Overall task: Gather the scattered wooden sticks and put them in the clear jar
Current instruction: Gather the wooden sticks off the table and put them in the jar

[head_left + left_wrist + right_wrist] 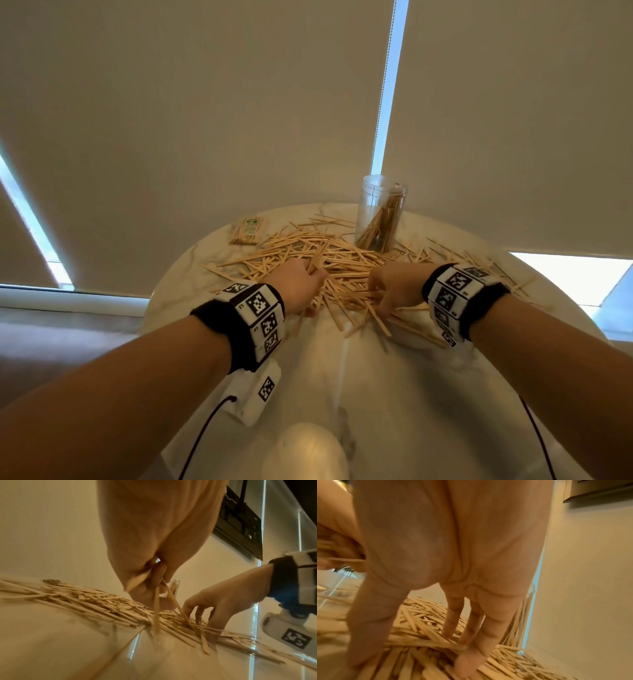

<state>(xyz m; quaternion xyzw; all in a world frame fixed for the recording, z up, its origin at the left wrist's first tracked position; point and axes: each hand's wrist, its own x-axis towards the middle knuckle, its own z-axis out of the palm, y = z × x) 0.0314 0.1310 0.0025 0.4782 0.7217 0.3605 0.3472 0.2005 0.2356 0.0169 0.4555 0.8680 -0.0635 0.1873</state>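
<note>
Left hand clenches several wooden sticks; right hand fingers spread loosely onto the pile.

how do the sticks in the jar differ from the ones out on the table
The sticks in the clear jar stand leaning on end, bunched together; the scattered wooden sticks lie flat and crisscrossed across the table. The jar's are few, the loose ones many. Both are thin, pale wood.

No legible text; packet label perhaps printed, blurred.
</note>
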